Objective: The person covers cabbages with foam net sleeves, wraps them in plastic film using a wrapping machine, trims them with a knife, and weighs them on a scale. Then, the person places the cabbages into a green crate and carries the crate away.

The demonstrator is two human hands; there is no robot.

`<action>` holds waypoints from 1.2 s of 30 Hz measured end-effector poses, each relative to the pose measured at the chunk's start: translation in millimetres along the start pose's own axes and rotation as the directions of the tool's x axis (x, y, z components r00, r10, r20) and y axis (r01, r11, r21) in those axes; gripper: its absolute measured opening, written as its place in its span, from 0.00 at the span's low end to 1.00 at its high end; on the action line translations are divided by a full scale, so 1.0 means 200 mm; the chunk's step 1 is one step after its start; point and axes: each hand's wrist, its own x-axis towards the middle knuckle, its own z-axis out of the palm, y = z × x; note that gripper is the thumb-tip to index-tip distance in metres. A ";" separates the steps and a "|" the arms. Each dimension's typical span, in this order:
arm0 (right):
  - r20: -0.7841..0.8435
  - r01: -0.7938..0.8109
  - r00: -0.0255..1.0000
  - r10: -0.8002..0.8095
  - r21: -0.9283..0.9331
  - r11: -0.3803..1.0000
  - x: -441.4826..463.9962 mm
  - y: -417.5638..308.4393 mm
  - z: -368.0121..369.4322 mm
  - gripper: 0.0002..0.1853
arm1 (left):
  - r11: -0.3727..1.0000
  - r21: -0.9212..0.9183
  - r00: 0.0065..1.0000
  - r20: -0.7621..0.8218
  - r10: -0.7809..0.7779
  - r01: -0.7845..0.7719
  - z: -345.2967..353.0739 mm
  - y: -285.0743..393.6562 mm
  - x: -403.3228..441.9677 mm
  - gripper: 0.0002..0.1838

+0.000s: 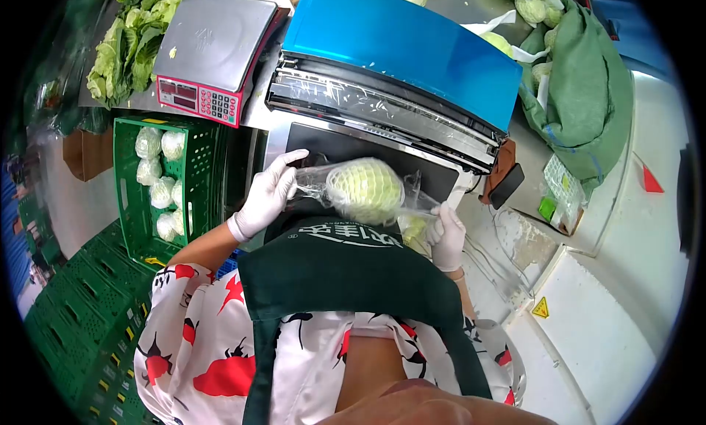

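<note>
Scale (pixel 217 39) sits left of wrapping machine (pixel 412 46), leafy vegetables (pixel 118 57) farther left; crate (pixel 200 179) with wrapped heads (pixel 162 193) front-left of machine; wrapped cabbage (pixel 365 190) at machine's front edge; sack (pixel 588 94) right of machine.

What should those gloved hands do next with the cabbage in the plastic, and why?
Probably fold the plastic under the cabbage. The left hand and right hand each hold a stretched end of it, and those ends stick out on both sides, not yet tucked in.
</note>
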 end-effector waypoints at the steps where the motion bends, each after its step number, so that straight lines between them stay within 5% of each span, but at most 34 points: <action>1: 0.098 -0.185 0.980 0.171 0.156 0.970 -0.01 0.00 -0.03 0.10 | 0.997 -0.062 0.999 0.020 -0.044 0.045 -0.01 -0.05 0.01 0.17; 2: 0.140 0.137 0.985 -0.103 -0.261 0.956 0.00 0.07 -0.04 0.09 | 0.996 -0.004 0.991 0.096 -0.091 0.092 -0.01 -0.23 0.01 0.15; 3: 0.292 0.436 0.900 -0.324 -0.596 0.674 0.05 0.22 -0.07 0.08 | 0.990 0.055 0.976 0.168 -0.140 0.132 0.00 -0.51 0.03 0.15; 4: 0.327 0.439 0.897 -0.298 -0.738 0.513 0.12 0.37 -0.08 0.08 | 0.979 0.114 0.953 0.235 -0.191 0.168 0.01 -0.67 0.02 0.16; 5: 0.328 0.386 0.922 -0.204 -0.762 0.520 0.19 0.52 -0.06 0.07 | 0.964 0.212 0.915 0.336 -0.224 0.158 0.06 -0.67 0.04 0.15; 6: 0.362 0.374 0.923 -0.131 -0.764 0.526 0.28 0.67 -0.02 0.07 | 0.943 0.306 0.868 0.426 -0.257 0.129 0.17 -0.66 0.09 0.14; 8: 0.558 0.392 0.830 -0.006 -0.575 0.718 0.41 0.79 0.11 0.06 | 0.664 0.586 0.784 0.621 0.000 -0.465 0.36 -0.64 0.16 0.10; 10: 0.740 0.098 0.668 0.078 -0.191 0.977 0.42 0.67 0.25 0.07 | 0.652 0.568 0.818 0.556 0.146 -0.502 0.33 -0.52 0.15 0.07; 12: 0.848 -0.269 0.515 0.129 0.016 0.963 0.39 0.41 0.40 0.08 | 0.519 0.509 0.723 0.557 0.410 -0.686 0.25 -0.53 0.18 0.09; 14: 0.883 -0.390 0.445 0.147 0.043 0.920 0.38 0.20 0.56 0.09 | 0.247 0.554 0.549 0.484 0.682 -0.795 0.20 -0.30 0.23 0.23; 15: 0.878 -0.363 0.452 0.154 0.023 0.931 0.38 0.12 0.62 0.10 | 0.439 0.586 0.697 0.334 0.634 -0.680 0.21 -0.15 0.22 0.24; 16: 0.854 -0.299 0.496 0.153 0.003 0.954 0.38 0.06 0.68 0.11 | 0.840 0.218 0.864 0.036 0.502 -0.497 0.23 0.03 0.21 0.23; 18: 0.770 -0.101 0.632 0.090 -0.034 0.994 0.40 -0.02 0.78 0.12 | 0.951 -0.225 0.976 -0.098 0.194 -0.212 0.23 0.30 0.24 0.23; 19: 0.709 0.019 0.704 0.021 -0.049 0.999 0.40 -0.04 0.82 0.13 | 0.923 -0.166 0.936 -0.119 0.331 -0.347 0.26 0.28 0.27 0.23; 20: 0.655 0.138 0.753 -0.061 -0.066 0.988 0.39 -0.05 0.86 0.14 | 0.962 -0.192 0.977 0.050 0.209 -0.196 0.22 0.31 0.27 0.26; 22: 0.548 0.394 0.795 -0.260 -0.140 0.908 0.36 -0.05 0.94 0.16 | 0.910 -0.317 0.902 0.250 0.351 -0.266 0.15 0.16 0.27 0.24; 24: 0.486 0.585 0.768 -0.418 -0.264 0.767 0.30 -0.05 1.04 0.18 | 0.839 -0.536 0.803 0.460 0.380 -0.090 0.02 -0.05 0.17 0.23; 25: 0.478 0.638 0.757 -0.446 -0.390 0.664 0.25 -0.06 1.12 0.21 | 0.723 -0.690 0.832 0.419 0.363 0.032 -0.06 -0.08 0.07 0.22; 26: 0.472 0.603 0.779 -0.414 -0.378 0.703 0.17 -0.10 1.21 0.24 | 0.565 -0.813 0.855 0.390 0.342 0.145 -0.13 -0.12 -0.03 0.22; 30: 0.674 0.675 0.669 -0.314 -0.373 0.637 0.22 -0.05 1.44 0.16 | 0.271 -0.948 0.985 -0.144 0.097 -0.165 -0.35 -0.53 -0.27 0.20; 32: 0.746 0.628 0.636 -0.196 -0.353 0.694 0.20 -0.04 1.59 0.14 | -0.115 -0.966 0.951 -0.248 0.183 -0.229 -0.58 -0.81 -0.31 0.22; 34: 0.783 0.621 0.607 -0.138 -0.359 0.697 0.19 0.00 1.71 0.13 | 0.090 -0.866 0.847 -0.500 -0.181 -0.492 -0.82 -0.66 -0.47 0.22; 36: 0.808 0.623 0.584 -0.081 -0.382 0.683 0.17 0.05 1.85 0.13 | 0.255 -0.724 0.700 -0.688 -0.193 -0.641 -1.07 -0.79 -0.54 0.22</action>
